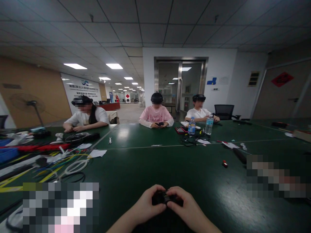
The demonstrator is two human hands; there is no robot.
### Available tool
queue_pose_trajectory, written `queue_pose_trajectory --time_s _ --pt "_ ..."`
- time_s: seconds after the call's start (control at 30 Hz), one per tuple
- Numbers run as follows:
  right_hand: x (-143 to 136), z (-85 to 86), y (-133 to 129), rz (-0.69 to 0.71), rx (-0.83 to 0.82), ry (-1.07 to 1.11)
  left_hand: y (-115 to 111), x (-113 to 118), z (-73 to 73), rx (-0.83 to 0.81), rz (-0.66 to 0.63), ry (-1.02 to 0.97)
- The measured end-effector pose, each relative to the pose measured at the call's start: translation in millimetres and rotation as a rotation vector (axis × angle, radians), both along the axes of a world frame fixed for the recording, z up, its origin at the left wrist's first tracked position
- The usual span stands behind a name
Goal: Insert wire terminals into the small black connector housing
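Observation:
Close to the near edge of the dark green table, my two hands meet over a small black object. My left hand closes on its left side, thumb below and fingers above. On the other side my right hand grips it in the same way, and the fingertips of both hands nearly touch. Fingers cover much of the object, so its exact kind cannot be made out.
Cables and papers clutter the left. Water bottles stand near tangled black cords. A small red item lies to the right, a wrench farther back. Three people in headsets sit across the table.

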State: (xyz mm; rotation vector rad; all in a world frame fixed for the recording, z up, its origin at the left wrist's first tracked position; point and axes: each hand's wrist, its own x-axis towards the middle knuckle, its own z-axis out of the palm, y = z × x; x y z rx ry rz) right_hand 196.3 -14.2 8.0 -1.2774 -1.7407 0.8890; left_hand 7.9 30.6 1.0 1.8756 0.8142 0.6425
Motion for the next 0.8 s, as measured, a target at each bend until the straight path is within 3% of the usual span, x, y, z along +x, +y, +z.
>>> queue_pose_trajectory --time_s 0.3,0.63,0.8 --pt "0.2 2.4 0.0 -0.001 0.003 -0.001 0.0 -2.5 1.4 0.050 0.022 -0.002" --pt "-2.0 0.1 -0.4 -0.006 0.041 0.029 2.3 -1.5 -3.4 -0.001 -0.007 -0.023" --pt "-1.6 0.0 -0.9 -0.001 0.032 0.015 0.3 -0.7 2.3 -0.004 -0.013 -0.035"
